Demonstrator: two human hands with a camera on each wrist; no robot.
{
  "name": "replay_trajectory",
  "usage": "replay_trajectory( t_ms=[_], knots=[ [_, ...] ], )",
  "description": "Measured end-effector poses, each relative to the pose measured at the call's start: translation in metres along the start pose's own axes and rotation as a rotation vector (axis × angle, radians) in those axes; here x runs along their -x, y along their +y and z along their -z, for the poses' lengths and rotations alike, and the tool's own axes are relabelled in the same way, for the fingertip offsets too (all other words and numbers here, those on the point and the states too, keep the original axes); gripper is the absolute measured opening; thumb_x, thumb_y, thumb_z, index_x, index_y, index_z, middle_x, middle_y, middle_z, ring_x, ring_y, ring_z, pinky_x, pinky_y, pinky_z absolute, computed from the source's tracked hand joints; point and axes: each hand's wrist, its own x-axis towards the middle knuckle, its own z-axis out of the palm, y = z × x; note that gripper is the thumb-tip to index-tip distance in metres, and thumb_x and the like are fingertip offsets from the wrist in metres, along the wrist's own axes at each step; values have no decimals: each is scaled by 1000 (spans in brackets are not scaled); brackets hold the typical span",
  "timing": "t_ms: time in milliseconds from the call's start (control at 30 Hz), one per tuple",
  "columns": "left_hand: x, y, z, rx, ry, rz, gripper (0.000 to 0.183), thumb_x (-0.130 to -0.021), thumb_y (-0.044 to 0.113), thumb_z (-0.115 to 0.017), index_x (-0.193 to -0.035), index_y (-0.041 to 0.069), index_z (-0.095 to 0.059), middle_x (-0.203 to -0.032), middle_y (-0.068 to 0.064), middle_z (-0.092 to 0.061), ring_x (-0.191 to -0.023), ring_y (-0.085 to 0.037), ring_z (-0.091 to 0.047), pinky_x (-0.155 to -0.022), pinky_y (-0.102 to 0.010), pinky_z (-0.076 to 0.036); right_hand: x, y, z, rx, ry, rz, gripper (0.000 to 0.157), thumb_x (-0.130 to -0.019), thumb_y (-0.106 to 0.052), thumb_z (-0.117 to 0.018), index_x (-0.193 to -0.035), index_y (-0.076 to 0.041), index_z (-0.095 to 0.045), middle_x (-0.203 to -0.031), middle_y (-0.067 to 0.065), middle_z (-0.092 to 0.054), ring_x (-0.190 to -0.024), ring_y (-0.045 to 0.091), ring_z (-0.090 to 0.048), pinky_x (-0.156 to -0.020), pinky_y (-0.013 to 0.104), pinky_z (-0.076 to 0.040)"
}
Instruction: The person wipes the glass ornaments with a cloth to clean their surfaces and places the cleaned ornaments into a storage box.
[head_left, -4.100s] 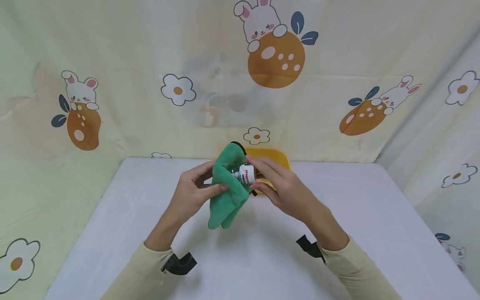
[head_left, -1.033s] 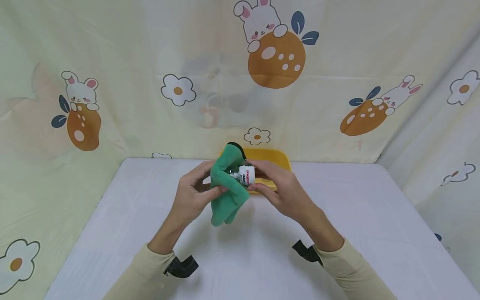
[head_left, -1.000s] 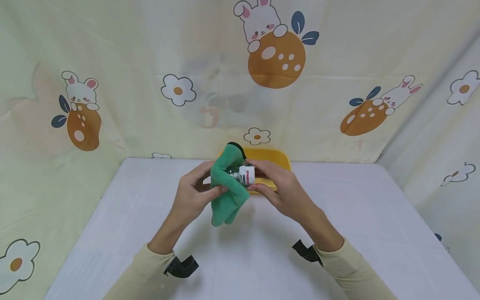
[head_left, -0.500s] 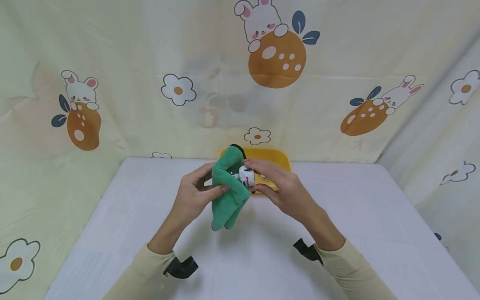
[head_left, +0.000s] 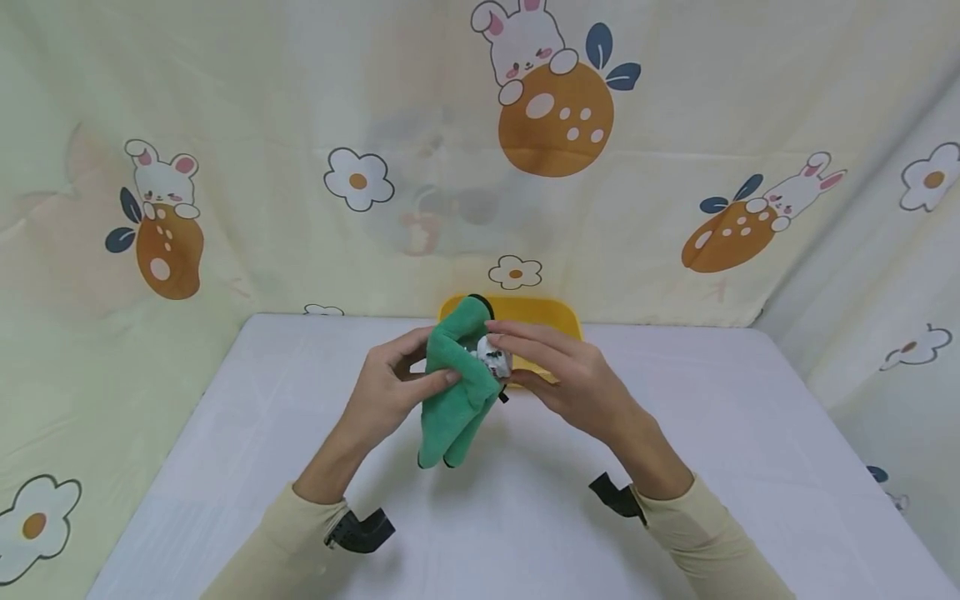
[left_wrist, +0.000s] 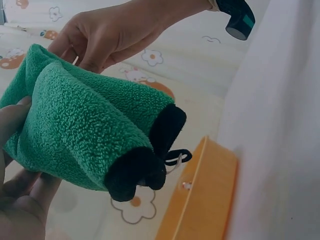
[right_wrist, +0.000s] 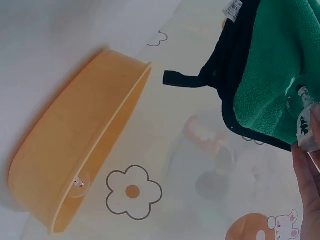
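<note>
My left hand (head_left: 386, 383) holds a green towel (head_left: 453, 408) with dark edging, its thumb pressing on the front fold. Tucked into that fold is a small clear glass piece with a white printed end (head_left: 493, 358); its exact kind is unclear. My right hand (head_left: 585, 387) pinches the white end between thumb and fingers. In the right wrist view, the glass piece's white part (right_wrist: 306, 127) is by the fingertips, and its clear part lies against the towel. From the left wrist view, the towel (left_wrist: 80, 120) hides the glass piece.
A yellow tray (head_left: 551, 312) stands behind the hands at the table's back edge. A small clear round item (right_wrist: 80, 184) with a white and red inside shows at the tray's rim. A patterned curtain (head_left: 420, 108) hangs behind the white table (head_left: 675, 400).
The white printed end has turned, so its red lettering no longer faces the head camera. My right fingers have shifted on it, and the towel hangs slightly lower.
</note>
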Motion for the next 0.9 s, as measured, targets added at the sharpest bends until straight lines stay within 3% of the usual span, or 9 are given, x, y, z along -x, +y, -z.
replay_trajectory(
  t_ms=[200, 400, 633, 900],
  knots=[
    [2, -2, 0, 0, 11, -47, 48, -90, 4, -76, -136, 7, -62, -131, -10, -65, -116, -23, -65, -92, -37, -60, 1, -2, -1, -43, 10, -82, 65, -76, -5, -86, -136, -2, -62, -133, 14, -67, -121, 30, -65, -101, 24, -52],
    [3, -1, -2, 3, 13, -89, 49, -89, 3, -76, -136, 5, -62, -131, -11, -65, -114, -24, -65, -91, -37, -61, 3, -2, -4, -105, 38, -151, 70, -70, 2, -89, -134, 1, -62, -125, 15, -70, -99, 27, -74, -86, 24, -59],
    [4, -2, -3, -29, 1, -163, 52, -88, -2, -76, -137, 4, -60, -131, -11, -64, -112, -25, -65, -86, -39, -62, 4, 0, -5, -184, 54, -204, 68, -70, 6, -87, -133, 5, -62, -116, 16, -73, -90, 24, -76, -78, 32, -63],
    [5, -4, -4, -118, 31, -247, 56, -84, -7, -78, -136, 2, -60, -130, -12, -64, -113, -25, -64, -79, -36, -64, 3, -1, -4, -203, 42, -286, 57, -80, 3, -82, -133, 4, -63, -109, 13, -75, -83, 17, -75, -77, 23, -62]
  ],
)
